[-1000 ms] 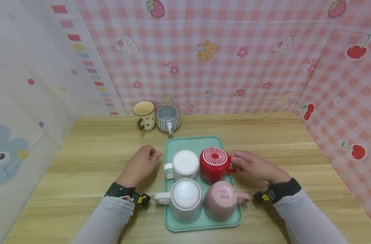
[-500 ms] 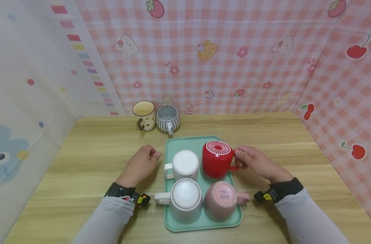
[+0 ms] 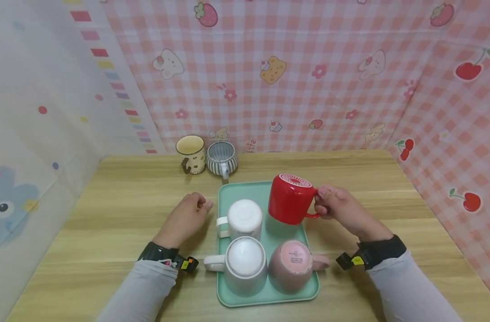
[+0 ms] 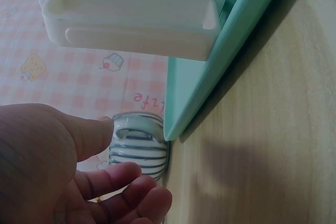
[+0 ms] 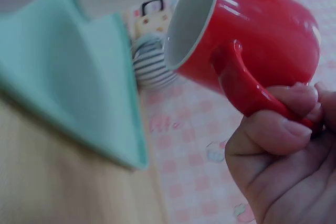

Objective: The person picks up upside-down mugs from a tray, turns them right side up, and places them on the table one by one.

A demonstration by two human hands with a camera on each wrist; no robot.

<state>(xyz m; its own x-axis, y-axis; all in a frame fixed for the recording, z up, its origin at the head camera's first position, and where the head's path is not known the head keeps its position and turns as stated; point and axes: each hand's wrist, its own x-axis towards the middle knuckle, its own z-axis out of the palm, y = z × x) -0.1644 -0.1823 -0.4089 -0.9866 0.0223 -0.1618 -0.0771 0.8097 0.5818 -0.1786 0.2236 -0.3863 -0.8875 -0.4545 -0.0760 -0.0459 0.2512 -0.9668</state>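
My right hand [image 3: 341, 208] pinches the handle of a red mug [image 3: 291, 201], which hangs bottom-up and tilted above the green tray [image 3: 246, 190]. In the right wrist view, thumb and fingers close round the handle of the red mug [image 5: 262, 30], and its white inside shows. My left hand [image 3: 184, 219] rests beside the tray's left edge, fingers loosely bent and holding nothing. Upside down on the tray stand a smooth white mug [image 3: 245, 217], a ribbed white mug [image 3: 246, 268] and a pink mug [image 3: 292, 266]. The smooth white mug's handle [image 4: 131, 38] is nearest my left hand in the left wrist view.
Behind the tray, a cream mug [image 3: 191, 154] with a brown handle and a grey striped cup [image 3: 222, 158] stand upright on the wooden table [image 3: 120, 201]. Patterned cloth [image 3: 289, 98] covers the walls around. The ribbed white and pink mugs' handles stick out past the tray's sides.
The red mug has risen off the tray in my right hand, shifting slightly right and tipping so its bottom faces away more. My left hand and the other mugs stay put.
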